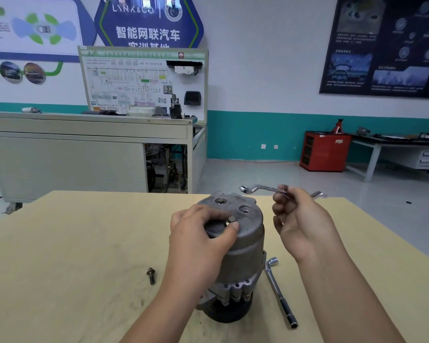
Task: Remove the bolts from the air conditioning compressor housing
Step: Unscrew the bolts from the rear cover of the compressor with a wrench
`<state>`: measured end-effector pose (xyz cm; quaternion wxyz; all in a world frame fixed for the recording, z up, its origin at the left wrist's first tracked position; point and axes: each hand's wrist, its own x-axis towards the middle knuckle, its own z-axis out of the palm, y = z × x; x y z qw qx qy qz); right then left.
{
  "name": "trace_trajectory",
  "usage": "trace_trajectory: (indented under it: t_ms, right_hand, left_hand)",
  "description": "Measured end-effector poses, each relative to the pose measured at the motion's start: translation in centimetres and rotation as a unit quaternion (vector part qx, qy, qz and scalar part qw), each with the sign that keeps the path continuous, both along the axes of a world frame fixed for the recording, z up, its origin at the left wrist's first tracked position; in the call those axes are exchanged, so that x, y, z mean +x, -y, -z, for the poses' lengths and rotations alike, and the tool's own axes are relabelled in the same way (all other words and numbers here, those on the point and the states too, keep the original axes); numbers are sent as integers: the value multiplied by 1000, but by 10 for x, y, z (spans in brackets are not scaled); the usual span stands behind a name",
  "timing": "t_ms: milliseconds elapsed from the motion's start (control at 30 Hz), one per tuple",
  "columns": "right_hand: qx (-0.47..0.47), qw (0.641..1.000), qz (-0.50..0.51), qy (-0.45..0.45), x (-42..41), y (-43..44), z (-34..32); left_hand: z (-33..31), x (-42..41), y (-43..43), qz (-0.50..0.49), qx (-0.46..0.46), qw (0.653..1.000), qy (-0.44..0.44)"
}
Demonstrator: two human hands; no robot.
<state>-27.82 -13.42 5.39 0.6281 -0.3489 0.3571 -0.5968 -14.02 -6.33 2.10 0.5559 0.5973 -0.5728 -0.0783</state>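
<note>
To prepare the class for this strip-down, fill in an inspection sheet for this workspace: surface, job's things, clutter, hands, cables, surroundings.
Surface: tan table, with the compressor upright on it.
Job's things: compressor; top bolt in its housing; loose bolt on the table to its left.
Clutter: socket wrench lying right of the compressor.
Hands: left hand pinches the top bolt with its fingers; right hand holds a spanner in the air.
Cables: wires under the far bench.
Surroundings: wiring board, red cabinet, wall poster.
</note>
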Motion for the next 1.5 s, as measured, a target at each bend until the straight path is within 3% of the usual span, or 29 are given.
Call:
trace_trajectory:
  t_ms: [233, 367, 500, 667, 733, 833, 1033, 1133, 1500]
  right_hand:
    - [-243, 958, 7, -151, 13, -11, 21]
    - [-331, 911, 61, -239, 23, -16, 39]
    - [-363, 894, 91, -246, 24, -19, 45]
    - [-336, 905, 103, -237, 19, -20, 53]
    - [-334, 906, 112, -235, 17, -20, 54]
    - [-326, 908, 124, -231, 15, -20, 54]
    - [-312, 913, 133, -225, 13, -16, 56]
    - [-312, 913, 129, -228, 12, -17, 56]
    - [-322, 912, 130, -217, 14, -23, 58]
  left_hand:
    - [-3, 2, 0, -3, 1, 1000, -10]
    - [-5, 2, 1, 4, -24, 996, -85]
    - [-10, 6, 1, 34, -41, 981, -189]
    - [-7, 57, -5, -15, -112, 956, -269]
    - [7, 83, -6, -59, -61, 965, -250]
    - [43, 112, -2, -109, 88, 971, -192]
    - [98, 133, 15, -211, 304, 929, -12]
    - [110, 138, 23, -234, 316, 918, 47]
    - [123, 144, 32, -249, 281, 922, 97]
